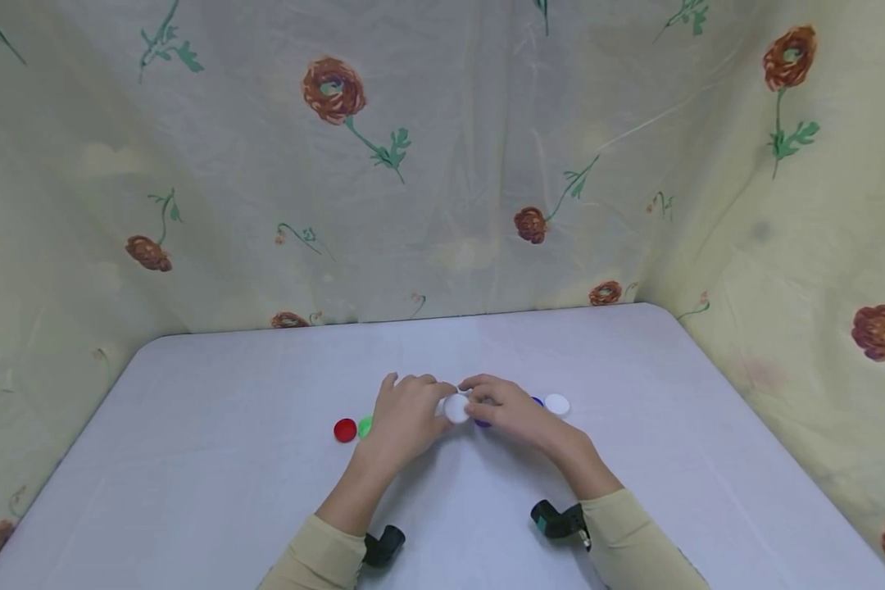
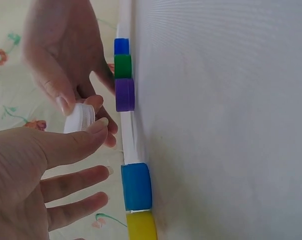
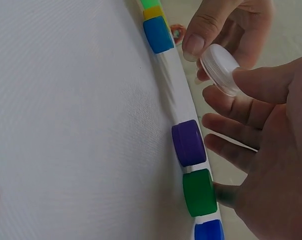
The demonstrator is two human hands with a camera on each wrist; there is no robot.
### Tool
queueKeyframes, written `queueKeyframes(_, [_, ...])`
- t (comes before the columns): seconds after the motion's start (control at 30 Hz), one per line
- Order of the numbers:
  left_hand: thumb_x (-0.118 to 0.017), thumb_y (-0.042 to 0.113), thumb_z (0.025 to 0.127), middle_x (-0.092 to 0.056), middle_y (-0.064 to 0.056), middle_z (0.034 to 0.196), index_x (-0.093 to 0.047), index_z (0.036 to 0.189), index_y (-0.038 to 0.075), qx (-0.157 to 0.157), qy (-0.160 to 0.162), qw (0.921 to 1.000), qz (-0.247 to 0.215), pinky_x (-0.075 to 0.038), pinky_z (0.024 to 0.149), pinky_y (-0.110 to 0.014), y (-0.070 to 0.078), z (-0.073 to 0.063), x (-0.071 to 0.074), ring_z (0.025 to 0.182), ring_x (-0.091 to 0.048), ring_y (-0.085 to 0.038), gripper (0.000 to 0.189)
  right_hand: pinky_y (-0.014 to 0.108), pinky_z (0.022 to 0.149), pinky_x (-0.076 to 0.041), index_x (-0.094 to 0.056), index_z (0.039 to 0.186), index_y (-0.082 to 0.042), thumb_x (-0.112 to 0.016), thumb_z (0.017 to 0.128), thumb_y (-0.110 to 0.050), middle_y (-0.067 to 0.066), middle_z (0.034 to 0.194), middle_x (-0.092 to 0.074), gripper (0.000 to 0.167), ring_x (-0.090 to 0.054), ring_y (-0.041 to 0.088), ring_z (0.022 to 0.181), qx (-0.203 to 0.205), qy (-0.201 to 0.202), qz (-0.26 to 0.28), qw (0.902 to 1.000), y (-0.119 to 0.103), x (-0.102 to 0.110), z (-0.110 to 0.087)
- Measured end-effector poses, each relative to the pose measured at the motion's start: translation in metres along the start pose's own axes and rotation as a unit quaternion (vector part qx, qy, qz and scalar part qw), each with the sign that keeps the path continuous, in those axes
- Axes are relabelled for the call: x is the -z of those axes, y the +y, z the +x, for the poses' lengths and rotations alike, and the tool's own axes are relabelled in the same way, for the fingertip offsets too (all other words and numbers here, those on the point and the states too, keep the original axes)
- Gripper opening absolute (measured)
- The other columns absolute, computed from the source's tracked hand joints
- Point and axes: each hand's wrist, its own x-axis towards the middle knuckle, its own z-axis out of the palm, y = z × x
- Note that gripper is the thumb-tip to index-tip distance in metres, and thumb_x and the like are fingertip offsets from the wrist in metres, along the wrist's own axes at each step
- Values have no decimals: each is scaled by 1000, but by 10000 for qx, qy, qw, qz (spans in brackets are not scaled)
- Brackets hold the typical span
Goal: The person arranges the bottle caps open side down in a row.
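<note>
Watching remotely, I see the left hand (image 2: 43,172) and right hand (image 3: 271,117) pinching a round, white, ridged plastic cap (image 3: 219,70), raised above the white table (image 1: 214,459). I'd judge it light, stiff and hardly fragile; its ridged rim should grip better than its smooth face.

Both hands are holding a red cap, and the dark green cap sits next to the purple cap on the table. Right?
Not quite: the left hand and right hand hold a white cap, not a red one, as the right wrist view shows. The dark green cap does sit next to the purple cap on the table.
</note>
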Motion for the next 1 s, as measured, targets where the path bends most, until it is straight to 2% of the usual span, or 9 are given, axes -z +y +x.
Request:
queueKeyframes(0.17, [-81, 32, 83, -75, -2, 113, -72, 120, 23, 27, -172, 9998, -15, -37, 107, -63, -2, -1, 0, 107, -68, -26, 39, 53, 109, -41, -72, 88, -7, -58, 96, -19, 14, 141, -57, 20, -51, 36, 133, 252, -112, -374, 9989, 0, 2, -1])
queueKeyframes(0.27, [-82, 32, 82, -74, -3, 114, -72, 121, 23, 63, -224, 9997, -90, -37, 107, -62, -3, -2, 0, 108, -67, -27, 41, 53, 108, -42, -74, 98, -6, -61, 94, -18, 16, 140, -57, 18, -53, 37, 131, 470, -154, -788, 9957, -1, 2, -1])
queueKeyframes(0.37, [-82, 31, 81, -74, -3, 115, -71, 121, 23, 79, -224, 9996, -164, -37, 107, -63, -4, -3, 0, 109, -67, -27, 42, 53, 110, -42, -73, 112, -7, -65, 93, -18, 16, 139, -58, 24, -54, 36, 131, 591, -123, -1087, 9922, -1, 2, 0])
queueKeyframes(0.47, [-82, 30, 81, -74, -3, 116, -71, 122, 22, 63, -223, 9995, -198, -37, 107, -63, -4, -3, 1, 110, -67, -28, 43, 51, 110, -42, -70, 119, -6, -68, 91, -18, 15, 136, -61, 30, -55, 34, 130, 711, 57, -1244, 9897, 0, 2, 0])
queueKeyframes(0.7, [-80, 33, 83, -73, -4, 118, -71, 121, 19, 98, -369, 9990, -229, -36, 108, -64, -4, -1, 1, 114, -66, -28, 41, 50, 111, -42, -68, 118, -8, -74, 86, -15, 13, 133, -63, 33, -55, 32, 130, 971, 472, -1357, 9849, -1, 2, -1])
queueKeyframes(0.83, [-81, 35, 83, -74, -4, 116, -73, 118, 18, 87, -388, 9989, -258, -36, 108, -64, -5, -1, 0, 111, -67, -27, 39, 51, 110, -42, -70, 115, -9, -74, 86, -14, 13, 133, -63, 30, -55, 32, 130, 1077, 445, -1446, 9826, -1, 2, 0])
queueKeyframes(1.0, [-82, 36, 81, -75, -3, 113, -75, 115, 19, 87, -322, 9991, -271, -37, 107, -63, -7, -1, -1, 109, -67, -26, 39, 50, 111, -42, -71, 113, -10, -75, 87, -16, 12, 135, -62, 27, -55, 31, 131, 940, 396, -1461, 9840, -1, 1, 1])
